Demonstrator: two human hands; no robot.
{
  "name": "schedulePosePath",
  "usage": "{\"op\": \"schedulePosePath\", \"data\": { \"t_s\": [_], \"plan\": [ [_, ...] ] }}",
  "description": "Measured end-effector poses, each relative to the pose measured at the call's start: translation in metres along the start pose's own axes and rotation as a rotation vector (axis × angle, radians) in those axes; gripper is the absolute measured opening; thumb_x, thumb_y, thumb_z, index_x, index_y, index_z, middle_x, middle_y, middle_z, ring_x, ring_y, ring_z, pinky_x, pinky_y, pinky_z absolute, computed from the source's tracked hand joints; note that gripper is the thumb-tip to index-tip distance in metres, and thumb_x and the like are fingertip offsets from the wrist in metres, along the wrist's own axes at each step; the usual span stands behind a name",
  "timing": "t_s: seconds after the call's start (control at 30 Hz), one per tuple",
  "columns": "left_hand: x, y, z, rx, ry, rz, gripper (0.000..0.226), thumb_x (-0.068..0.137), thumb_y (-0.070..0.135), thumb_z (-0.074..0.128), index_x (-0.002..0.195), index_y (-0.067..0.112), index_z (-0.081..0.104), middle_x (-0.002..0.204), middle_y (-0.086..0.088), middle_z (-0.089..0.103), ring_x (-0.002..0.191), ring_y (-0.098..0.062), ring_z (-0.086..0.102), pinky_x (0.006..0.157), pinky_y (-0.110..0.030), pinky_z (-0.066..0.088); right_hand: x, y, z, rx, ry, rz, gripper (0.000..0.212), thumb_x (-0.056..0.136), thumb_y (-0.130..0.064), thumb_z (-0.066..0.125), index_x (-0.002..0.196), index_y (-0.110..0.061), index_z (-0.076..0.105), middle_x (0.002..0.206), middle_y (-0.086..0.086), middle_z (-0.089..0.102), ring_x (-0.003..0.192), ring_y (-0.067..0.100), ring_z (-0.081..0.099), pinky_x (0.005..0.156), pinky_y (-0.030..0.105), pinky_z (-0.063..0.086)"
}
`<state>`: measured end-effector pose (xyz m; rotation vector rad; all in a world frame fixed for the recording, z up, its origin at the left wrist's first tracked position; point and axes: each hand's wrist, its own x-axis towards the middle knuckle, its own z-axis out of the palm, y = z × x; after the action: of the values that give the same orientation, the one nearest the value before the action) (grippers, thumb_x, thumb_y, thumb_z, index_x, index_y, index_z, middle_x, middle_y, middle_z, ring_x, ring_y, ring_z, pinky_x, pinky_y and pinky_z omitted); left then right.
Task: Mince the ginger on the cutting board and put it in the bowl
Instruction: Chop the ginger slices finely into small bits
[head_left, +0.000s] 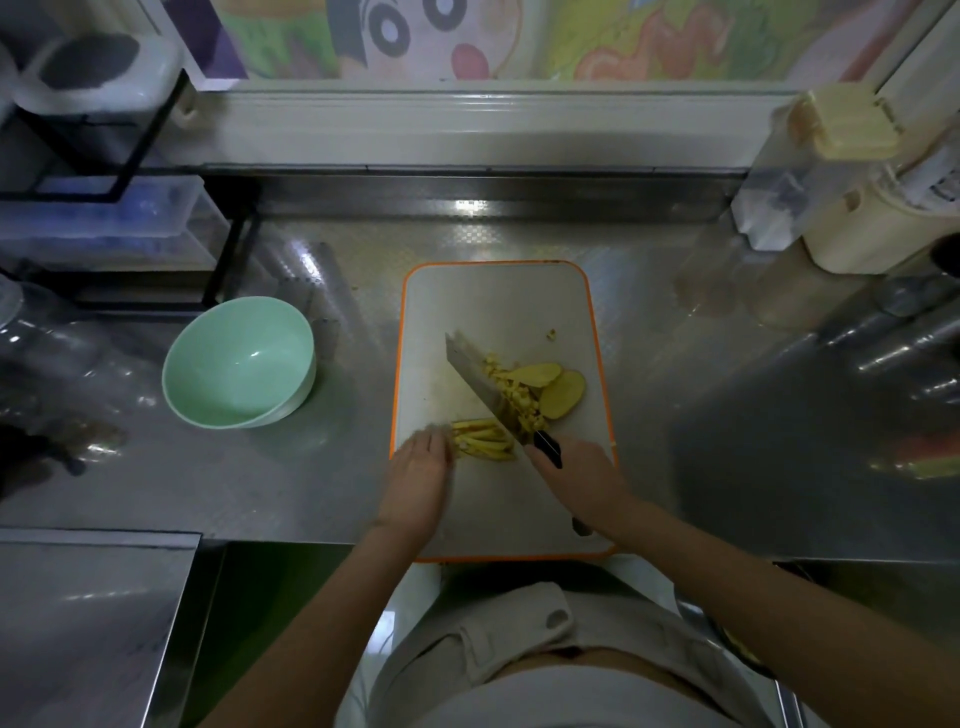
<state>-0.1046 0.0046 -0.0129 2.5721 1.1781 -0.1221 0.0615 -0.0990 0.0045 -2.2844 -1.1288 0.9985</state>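
I see a white plastic cutting board (498, 301), rectangular with rounded corners and an orange rim, lying on an embossed stainless-steel counter (311, 483). Its near edge reaches the counter's front lip. The ginger is all on the board, in three forms: pale yellow strips (483, 440) in a loose bundle at the near left, small minced bits (511, 392) heaped along the blade, and two smooth oval slices (558, 387) overlapping just to the right of them.

The knife (475, 374) has a broad, flat steel blade that slants from far left to near right across the board. A glossy mint-green bowl (208, 332), round and deep, sits on the counter to the left, apart from the board, with a strip of bare steel between them.

The right hand (582, 480) is wrapped round the black handle, wrist angled inward. The left hand (418, 470) lies palm down at the strips' left ends. Its fingers are blurred, so I cannot tell whether they curl.
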Motion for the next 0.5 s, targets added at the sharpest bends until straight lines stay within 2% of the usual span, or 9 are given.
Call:
{"op": "schedulePosePath", "data": {
  "t_s": [0.07,0.17,0.23,0.33,0.43,0.5],
  "plan": [
    [0.005,0.010,0.000,-0.012,0.028,0.058,0.024,0.095,0.013,0.037,0.118,0.012,0.045,0.122,-0.009,0.046,0.113,-0.023,0.042,0.093,-0.027,0.027,-0.001,0.000,-0.001,-0.006,0.010,-0.004,0.040,0.096,-0.038,0.047,0.062,-0.017,0.042,0.056,-0.001,0.045,0.054,0.016,0.046,0.046,0.025,0.030],
    [0.013,0.025,0.000,-0.006,0.041,0.166,0.017,0.093,0.013,0.041,0.107,0.013,0.051,0.115,-0.008,0.049,0.109,-0.024,0.043,0.087,-0.027,0.024,-0.002,0.001,-0.002,-0.013,0.011,-0.003,0.036,0.096,-0.038,0.046,0.070,-0.014,0.048,0.061,0.000,0.048,0.059,0.018,0.050,0.051,0.028,0.034],
    [0.016,0.029,0.001,-0.020,0.067,0.189,0.020,0.088,0.011,0.048,0.107,0.013,0.053,0.112,-0.008,0.050,0.107,-0.026,0.044,0.083,-0.027,0.024,-0.003,0.002,-0.001,-0.022,0.009,-0.010,0.035,0.096,-0.037,0.046,0.066,-0.019,0.046,0.059,-0.005,0.046,0.059,0.016,0.049,0.050,0.025,0.032],
    [0.019,0.031,-0.002,-0.032,0.122,0.172,0.031,0.076,0.014,0.059,0.107,0.013,0.054,0.106,-0.008,0.049,0.100,-0.027,0.044,0.078,-0.028,0.025,-0.005,0.002,-0.001,-0.010,0.023,-0.023,0.037,0.097,-0.032,0.046,0.061,-0.031,0.036,0.058,-0.009,0.041,0.052,0.005,0.041,0.047,0.018,0.028],
    [0.024,0.032,-0.004,-0.006,0.109,0.203,0.047,0.079,0.028,0.061,0.122,0.015,0.050,0.120,-0.010,0.049,0.113,-0.029,0.043,0.092,-0.032,0.030,-0.005,0.003,0.000,-0.030,0.043,-0.015,0.039,0.097,-0.031,0.047,0.060,-0.032,0.034,0.057,-0.010,0.039,0.052,0.001,0.038,0.051,0.025,0.030],
    [0.029,0.030,-0.001,0.021,0.041,0.192,0.055,0.088,0.039,0.051,0.137,0.017,0.038,0.136,-0.007,0.041,0.127,-0.026,0.035,0.105,-0.034,0.023,-0.004,0.006,0.002,-0.025,0.047,0.004,0.039,0.097,-0.032,0.048,0.060,-0.030,0.034,0.057,-0.010,0.040,0.051,0.002,0.038,0.049,0.024,0.030]
  ]
}}
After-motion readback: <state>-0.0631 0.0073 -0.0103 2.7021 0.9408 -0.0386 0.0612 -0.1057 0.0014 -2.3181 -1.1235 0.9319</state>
